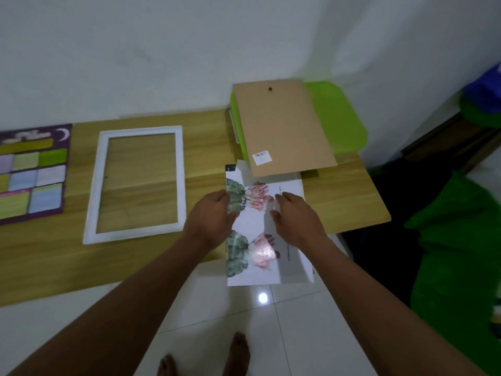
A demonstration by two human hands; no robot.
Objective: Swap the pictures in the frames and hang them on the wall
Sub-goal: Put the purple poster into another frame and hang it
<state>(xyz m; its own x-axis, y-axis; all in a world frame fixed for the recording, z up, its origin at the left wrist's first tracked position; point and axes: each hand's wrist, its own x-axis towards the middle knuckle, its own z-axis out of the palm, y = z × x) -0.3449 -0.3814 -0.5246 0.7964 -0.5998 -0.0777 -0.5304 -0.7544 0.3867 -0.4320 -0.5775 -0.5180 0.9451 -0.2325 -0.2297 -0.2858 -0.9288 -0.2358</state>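
Observation:
A cactus-and-pink-flower picture [259,270] lies at the table's front right and overhangs the edge; the motif shows twice, one above the other. My left hand [210,217] grips its left side and my right hand [296,217] its right side, thumbs on top. An empty white frame [138,130] lies flat to the left, the wood showing through it. A purple picture [32,169] with coloured panels lies at the far left. A brown backing board [282,126] rests tilted on a green box, its lower edge over the picture's top.
The wooden table [349,196] stands against a white wall. A lime-green plastic box [341,118] sits at its back right. Green fabric [458,253] and dark furniture fill the right side. White floor tiles and my bare feet [235,354] are below.

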